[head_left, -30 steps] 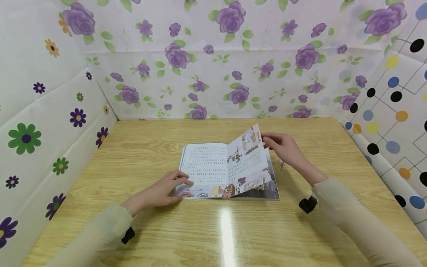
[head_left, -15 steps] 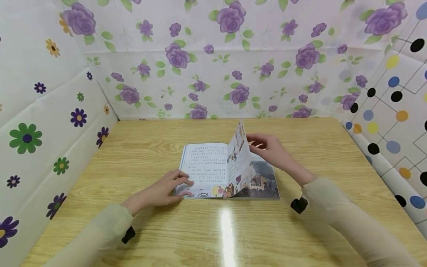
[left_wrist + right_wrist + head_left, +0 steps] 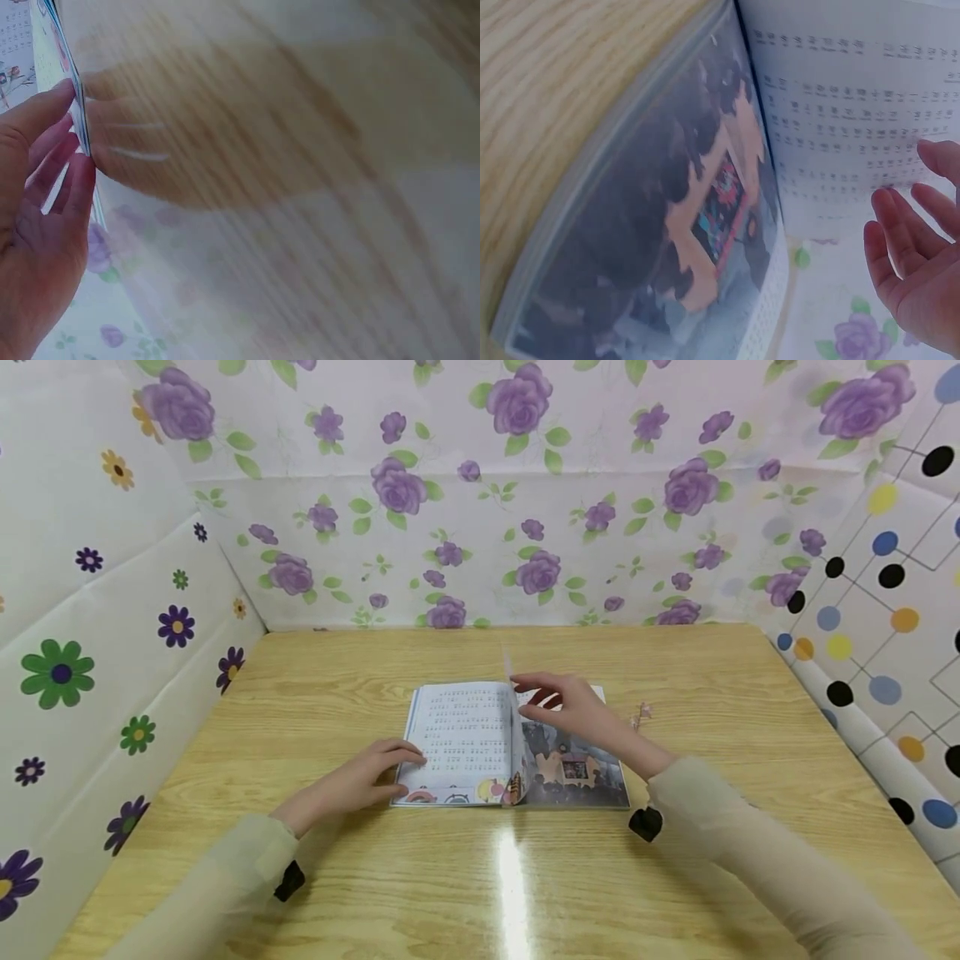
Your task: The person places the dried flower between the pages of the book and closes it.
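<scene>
An open picture book lies on the wooden table, printed text on its left page and a dark illustration on the right. One leaf stands nearly upright at the spine. My right hand is behind this leaf, its loosely bent fingers touching the leaf's text side; the right wrist view shows no grip around it. At the book's lower left corner, my left hand rests with its fingers on the left page. In the left wrist view, the left hand's fingertips meet the book's edge.
The wooden table surrounds the book. A small pinkish thing, too small to identify, is right of the book. Flowered sheeting stands behind the table, with patterned sheeting on both sides.
My right hand has moved left, swinging the leaf from a slant over the right page to nearly upright, uncovering the dark illustration. The left hand has stayed almost in place.
</scene>
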Action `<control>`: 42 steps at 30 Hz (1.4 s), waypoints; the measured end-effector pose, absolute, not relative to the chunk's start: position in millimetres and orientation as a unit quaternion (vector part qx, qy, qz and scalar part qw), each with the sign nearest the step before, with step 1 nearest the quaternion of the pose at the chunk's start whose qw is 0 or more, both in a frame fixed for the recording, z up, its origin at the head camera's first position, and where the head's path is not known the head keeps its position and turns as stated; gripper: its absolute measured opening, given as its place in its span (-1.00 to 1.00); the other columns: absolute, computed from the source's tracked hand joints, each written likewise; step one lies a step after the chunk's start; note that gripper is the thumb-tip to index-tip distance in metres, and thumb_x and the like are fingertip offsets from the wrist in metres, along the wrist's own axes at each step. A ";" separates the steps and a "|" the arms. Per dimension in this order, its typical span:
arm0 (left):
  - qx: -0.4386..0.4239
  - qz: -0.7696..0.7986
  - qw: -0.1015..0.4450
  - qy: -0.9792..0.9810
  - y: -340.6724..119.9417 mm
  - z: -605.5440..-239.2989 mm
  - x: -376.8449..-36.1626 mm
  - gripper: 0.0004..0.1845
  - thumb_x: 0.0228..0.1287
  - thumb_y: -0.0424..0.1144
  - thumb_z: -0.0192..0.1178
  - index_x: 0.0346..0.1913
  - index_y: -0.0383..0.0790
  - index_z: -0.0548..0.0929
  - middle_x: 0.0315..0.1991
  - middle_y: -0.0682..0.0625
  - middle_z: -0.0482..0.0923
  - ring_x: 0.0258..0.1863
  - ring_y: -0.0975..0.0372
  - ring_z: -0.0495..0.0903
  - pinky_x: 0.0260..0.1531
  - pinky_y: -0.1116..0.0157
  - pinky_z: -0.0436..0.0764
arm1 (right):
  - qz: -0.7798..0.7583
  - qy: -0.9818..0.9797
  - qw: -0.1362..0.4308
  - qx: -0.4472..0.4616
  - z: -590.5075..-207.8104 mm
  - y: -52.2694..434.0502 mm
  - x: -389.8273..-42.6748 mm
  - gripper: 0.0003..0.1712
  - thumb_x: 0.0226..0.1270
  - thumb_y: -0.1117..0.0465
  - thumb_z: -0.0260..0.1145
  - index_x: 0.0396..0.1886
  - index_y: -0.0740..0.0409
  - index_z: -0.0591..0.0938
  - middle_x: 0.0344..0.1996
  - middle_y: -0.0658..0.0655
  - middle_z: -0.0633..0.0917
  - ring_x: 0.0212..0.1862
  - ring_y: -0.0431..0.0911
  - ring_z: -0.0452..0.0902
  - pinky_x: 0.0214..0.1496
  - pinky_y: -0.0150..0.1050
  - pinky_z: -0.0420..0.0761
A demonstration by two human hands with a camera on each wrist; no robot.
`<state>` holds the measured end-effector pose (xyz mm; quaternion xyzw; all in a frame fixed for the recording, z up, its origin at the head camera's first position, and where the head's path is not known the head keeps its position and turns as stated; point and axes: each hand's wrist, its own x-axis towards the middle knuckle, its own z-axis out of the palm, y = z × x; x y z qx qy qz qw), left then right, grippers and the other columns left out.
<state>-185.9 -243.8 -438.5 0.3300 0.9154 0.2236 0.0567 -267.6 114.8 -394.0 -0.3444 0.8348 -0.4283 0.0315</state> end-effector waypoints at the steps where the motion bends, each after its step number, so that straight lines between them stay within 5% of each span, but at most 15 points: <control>1: 0.329 0.222 0.052 0.916 -244.5 -438.9 -186.1 -0.55 0.24 -0.34 0.34 0.21 -0.22 0.57 0.22 -0.11 0.50 0.23 0.00 0.45 0.22 -0.02 0.48 | -0.426 0.834 0.032 -0.349 -395.8 113.0 -267.3 -0.44 0.37 0.18 0.33 0.36 0.06 0.50 0.17 0.19 0.66 -0.03 0.00 0.68 0.03 -0.05 0.67; 21: 0.309 0.252 0.041 0.916 -252.3 -440.9 -186.4 -0.53 0.21 -0.30 0.38 0.18 -0.26 0.58 0.22 -0.17 0.49 0.22 -0.01 0.48 0.19 -0.02 0.50 | -0.356 0.856 0.096 -0.362 -415.8 93.7 -260.8 -0.40 0.34 0.19 0.36 0.37 0.03 0.48 0.25 0.16 0.55 0.10 0.02 0.62 -0.01 -0.21 0.68; 42: 0.272 0.243 0.042 0.930 -251.5 -443.6 -186.2 -0.47 0.18 -0.35 0.37 0.22 -0.33 0.51 0.24 -0.16 0.48 0.26 -0.01 0.48 0.30 0.01 0.46 | -0.099 0.891 0.077 -0.436 -408.6 73.1 -288.2 -0.47 0.28 0.02 0.41 0.23 -0.01 0.59 0.25 0.12 0.55 0.17 -0.01 0.59 0.15 -0.08 0.63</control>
